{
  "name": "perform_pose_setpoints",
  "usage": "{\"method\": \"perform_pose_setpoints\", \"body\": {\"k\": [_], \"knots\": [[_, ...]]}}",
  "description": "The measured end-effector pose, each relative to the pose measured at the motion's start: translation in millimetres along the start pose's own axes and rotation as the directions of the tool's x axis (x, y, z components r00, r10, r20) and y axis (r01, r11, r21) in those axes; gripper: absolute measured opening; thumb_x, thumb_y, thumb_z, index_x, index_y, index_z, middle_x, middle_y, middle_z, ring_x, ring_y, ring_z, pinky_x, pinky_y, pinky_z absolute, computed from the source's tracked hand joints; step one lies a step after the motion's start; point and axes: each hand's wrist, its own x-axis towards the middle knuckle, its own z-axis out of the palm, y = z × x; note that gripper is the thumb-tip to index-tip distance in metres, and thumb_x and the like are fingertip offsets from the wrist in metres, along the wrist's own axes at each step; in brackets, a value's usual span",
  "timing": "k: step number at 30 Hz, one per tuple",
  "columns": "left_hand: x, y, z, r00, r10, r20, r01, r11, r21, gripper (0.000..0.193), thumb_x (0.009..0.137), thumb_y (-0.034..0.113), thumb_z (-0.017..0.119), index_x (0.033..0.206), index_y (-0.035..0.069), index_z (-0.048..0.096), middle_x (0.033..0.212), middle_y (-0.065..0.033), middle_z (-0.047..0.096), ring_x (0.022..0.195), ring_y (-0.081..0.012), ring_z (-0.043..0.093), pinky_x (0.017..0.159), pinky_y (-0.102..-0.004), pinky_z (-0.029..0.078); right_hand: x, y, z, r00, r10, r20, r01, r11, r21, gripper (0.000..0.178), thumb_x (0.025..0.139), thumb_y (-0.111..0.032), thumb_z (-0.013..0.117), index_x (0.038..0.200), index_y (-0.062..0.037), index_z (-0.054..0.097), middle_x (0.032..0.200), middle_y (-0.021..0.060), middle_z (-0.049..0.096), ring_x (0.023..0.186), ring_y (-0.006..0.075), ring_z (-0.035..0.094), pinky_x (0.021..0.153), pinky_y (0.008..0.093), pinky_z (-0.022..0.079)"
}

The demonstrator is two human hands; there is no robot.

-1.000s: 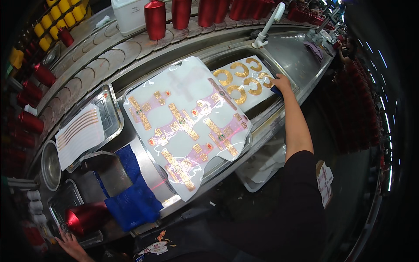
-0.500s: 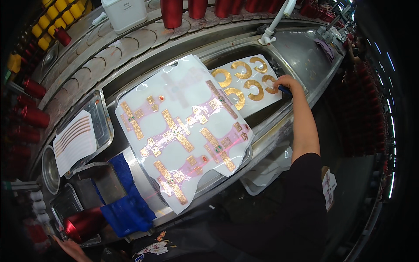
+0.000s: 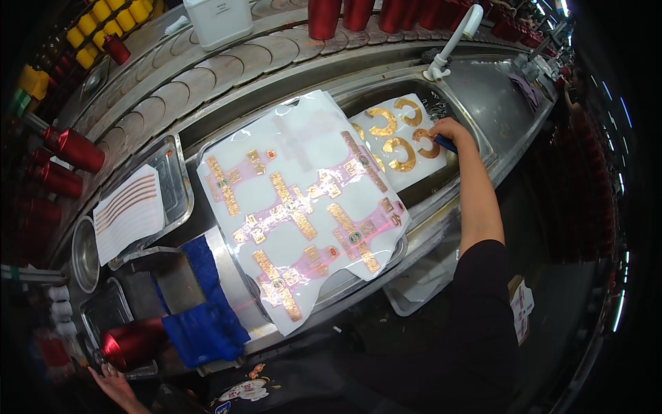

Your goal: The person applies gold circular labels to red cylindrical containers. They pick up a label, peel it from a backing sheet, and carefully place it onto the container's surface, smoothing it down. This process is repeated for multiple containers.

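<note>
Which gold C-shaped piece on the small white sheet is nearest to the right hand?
The gold C-shaped piece at the lower row's right end: the bare right hand is by it; others lie farther left or above.

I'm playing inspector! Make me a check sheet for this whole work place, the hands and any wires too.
Surface: steel counter with a sink.
Things at hand: dark blue object; sheet with gold C-shapes; large patterned sheet; tipped red bottle.
Clutter: blue cloth, steel bowl, striped paper.
Hands: right hand grips the dark blue object; left hand open by the bottle's neck, contact unclear.
Cables: nothing seen.
Surroundings: white faucet, upright red bottles, yellow containers.
</note>
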Motion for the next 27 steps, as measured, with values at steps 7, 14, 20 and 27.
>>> {"method": "perform_pose_setpoints", "body": {"k": [7,14,20,27], "knots": [[-16,4,17,0.998,-0.013,-0.064,0.009,0.998,-0.056,0.055,0.104,0.043,0.05,0.156,0.031,0.035,0.144,-0.0134,0.043,0.12,-0.0234,0.051,0.1,-0.0327,0.044,4,-5,6,0.997,-0.073,-0.013,0.072,0.994,-0.087,0.029,0.059,-0.024,0.078,0.077,-0.0017,0.075,0.08,0.0161,0.073,0.069,0.0284,0.069,0.068,0.0393,0.055],[-15,-3,19,0.999,-0.025,-0.045,0.021,0.997,-0.069,0.056,0.104,0.045,0.047,0.157,0.032,0.033,0.154,-0.0151,0.037,0.125,-0.0245,0.049,0.104,-0.0344,0.04,-16,-11,10,0.958,-0.051,-0.282,0.047,0.999,-0.021,0.018,0.055,-0.015,0.079,0.066,-0.0063,0.067,0.06,0.0044,0.061,0.054,0.0172,0.059,0.053,0.0328,0.046],[-21,2,27,0.998,-0.023,-0.057,0.019,0.997,-0.071,0.057,0.105,0.046,0.046,0.158,0.033,0.031,0.157,-0.0167,0.036,0.135,-0.0276,0.046,0.109,-0.0383,0.037,-28,-17,-1,0.946,0.014,-0.325,-0.019,1.0,-0.012,0.025,0.053,-0.016,0.08,0.075,-0.0067,0.071,0.076,0.0124,0.071,0.072,0.0274,0.069,0.068,0.0377,0.054],[-19,6,30,0.998,-0.035,-0.047,0.03,0.994,-0.108,0.064,0.104,0.046,0.048,0.16,0.03,0.021,0.158,-0.0193,0.035,0.137,-0.0314,0.047,0.114,-0.0456,0.037,-44,-19,-21,0.931,-0.086,-0.355,0.132,0.985,0.11,0.014,0.06,-0.012,0.076,0.071,-0.0072,0.067,0.064,0.0055,0.064,0.059,0.0192,0.06,0.058,0.0347,0.048]]}}
